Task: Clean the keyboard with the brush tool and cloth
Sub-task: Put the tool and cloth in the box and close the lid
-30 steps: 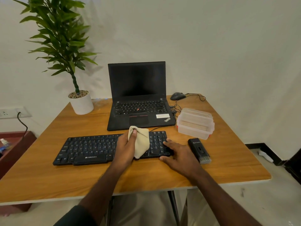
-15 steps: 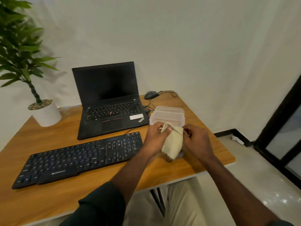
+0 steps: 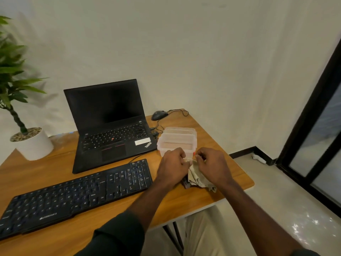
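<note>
We observe the left hand (image 3: 172,166) and right hand (image 3: 212,166) both pinching the cloth (image 3: 196,177) near the bench's (image 3: 55,163) right edge, the keyboard (image 3: 73,194) lying along its front edge.

Black keyboard (image 3: 77,194), crumpled beige cloth (image 3: 196,177)

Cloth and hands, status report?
Left hand and right hand both pinching cloth above brush tool. Keyboard untouched. Plastic box close behind.

A plain white wall (image 3: 184,52) backs the wooden counter (image 3: 230,172); pale glossy floor (image 3: 276,209) lies to the right; a dark-framed glass door (image 3: 317,145) stands there.
</note>
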Tool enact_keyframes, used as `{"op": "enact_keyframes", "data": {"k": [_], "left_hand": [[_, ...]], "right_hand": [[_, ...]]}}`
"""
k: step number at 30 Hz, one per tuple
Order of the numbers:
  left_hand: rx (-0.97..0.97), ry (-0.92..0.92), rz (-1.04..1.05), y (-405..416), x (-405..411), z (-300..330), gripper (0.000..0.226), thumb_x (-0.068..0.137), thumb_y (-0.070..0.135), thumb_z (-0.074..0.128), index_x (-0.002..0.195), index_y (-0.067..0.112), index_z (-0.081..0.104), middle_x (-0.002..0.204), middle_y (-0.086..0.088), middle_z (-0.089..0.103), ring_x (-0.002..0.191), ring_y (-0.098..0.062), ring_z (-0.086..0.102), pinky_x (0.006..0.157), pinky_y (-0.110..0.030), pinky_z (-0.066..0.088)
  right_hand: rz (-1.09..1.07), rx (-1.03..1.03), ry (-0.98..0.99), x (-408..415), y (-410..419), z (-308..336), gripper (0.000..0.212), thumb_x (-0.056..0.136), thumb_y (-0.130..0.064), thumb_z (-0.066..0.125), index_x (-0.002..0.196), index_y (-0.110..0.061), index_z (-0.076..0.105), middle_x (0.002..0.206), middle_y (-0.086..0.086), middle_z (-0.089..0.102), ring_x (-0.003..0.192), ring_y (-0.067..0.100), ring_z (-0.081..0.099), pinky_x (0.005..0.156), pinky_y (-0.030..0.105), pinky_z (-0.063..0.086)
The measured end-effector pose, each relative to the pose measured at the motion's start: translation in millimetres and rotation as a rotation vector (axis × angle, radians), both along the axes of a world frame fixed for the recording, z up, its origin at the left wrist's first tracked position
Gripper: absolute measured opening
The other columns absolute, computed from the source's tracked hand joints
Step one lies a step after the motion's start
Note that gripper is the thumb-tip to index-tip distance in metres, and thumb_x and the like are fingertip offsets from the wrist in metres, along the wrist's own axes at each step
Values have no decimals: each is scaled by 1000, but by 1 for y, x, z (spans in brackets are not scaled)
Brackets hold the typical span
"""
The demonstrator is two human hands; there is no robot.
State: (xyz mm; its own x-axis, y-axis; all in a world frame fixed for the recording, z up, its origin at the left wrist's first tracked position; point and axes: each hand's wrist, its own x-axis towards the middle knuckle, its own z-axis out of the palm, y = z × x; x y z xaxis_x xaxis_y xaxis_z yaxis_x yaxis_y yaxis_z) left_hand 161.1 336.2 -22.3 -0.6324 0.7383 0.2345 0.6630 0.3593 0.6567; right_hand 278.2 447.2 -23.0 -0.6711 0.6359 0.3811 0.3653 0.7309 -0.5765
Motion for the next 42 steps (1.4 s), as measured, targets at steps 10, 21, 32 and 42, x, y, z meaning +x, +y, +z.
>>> {"op": "enact_keyframes", "data": {"k": [10,21,32,42], "left_hand": [[55,-24,220,-122,-59,21,12,87,23,75,90,20,64,74,9,61,66,-1,55,62,-18,42],[-108,57,937,-335,-145,4,39,90,42,69,111,10,68,108,-13,70,100,-31,62,88,-45,52],[-102,-216,995,-367,-156,-22,54,92,60,57,108,9,67,102,-15,71,94,-36,65,90,-49,53],[-89,-292,697,-327,-147,-14,110,49,59,92,140,14,50,132,-10,62,119,-30,58,106,-51,45]], "right_hand": [[187,16,-3,-51,-68,5,12,94,-20,66,102,-20,74,95,-5,73,82,6,61,77,24,53],[317,-82,-341,-83,-118,-1,79,70,-66,78,131,-25,51,128,0,63,113,19,59,92,34,51],[316,-382,-422,-88,-120,11,91,63,-39,94,135,-24,40,131,2,57,109,17,55,93,34,50],[222,-271,-504,-84,-83,32,93,62,-26,95,137,-22,42,134,4,57,120,22,55,92,33,46]]}}
